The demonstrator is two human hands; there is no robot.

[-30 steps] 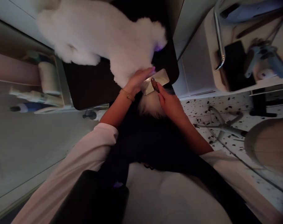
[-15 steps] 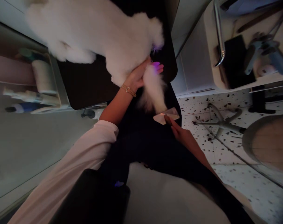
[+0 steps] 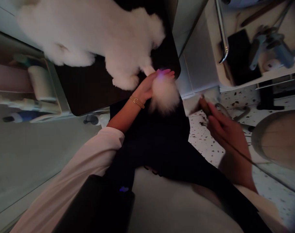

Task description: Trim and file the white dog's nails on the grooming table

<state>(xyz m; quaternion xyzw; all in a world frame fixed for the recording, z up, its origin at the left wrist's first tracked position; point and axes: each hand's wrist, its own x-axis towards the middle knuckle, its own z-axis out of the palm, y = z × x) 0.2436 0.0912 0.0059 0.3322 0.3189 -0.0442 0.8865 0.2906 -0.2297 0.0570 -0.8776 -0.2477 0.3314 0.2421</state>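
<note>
A fluffy white dog (image 3: pixel 89 32) is on the black table (image 3: pixel 86 85), upper left of centre. My left hand (image 3: pixel 151 82) holds its bushy tail (image 3: pixel 165 95), with the palm beneath the fur and the fingertips reaching past it, lit purple. The hair hangs down over my dark apron. Off to the right, my right hand (image 3: pixel 222 124) grips a slicker brush by its brown handle (image 3: pixel 204 106). The pale brush head (image 3: pixel 194 101) is blurred and apart from the tail.
On the right stands a trolley (image 3: pixel 225 76) carrying a black case (image 3: pixel 243 58) and grey-blue tools (image 3: pixel 280 48). Below it are a round stool seat (image 3: pixel 280 139) and a cable. A side rack (image 3: pixel 52 84) at left holds bottles.
My right hand has swung the brush away from the tail, up and to the right. The tail hair, stretched downward before, now bunches up rounder. The view has shifted slightly.
</note>
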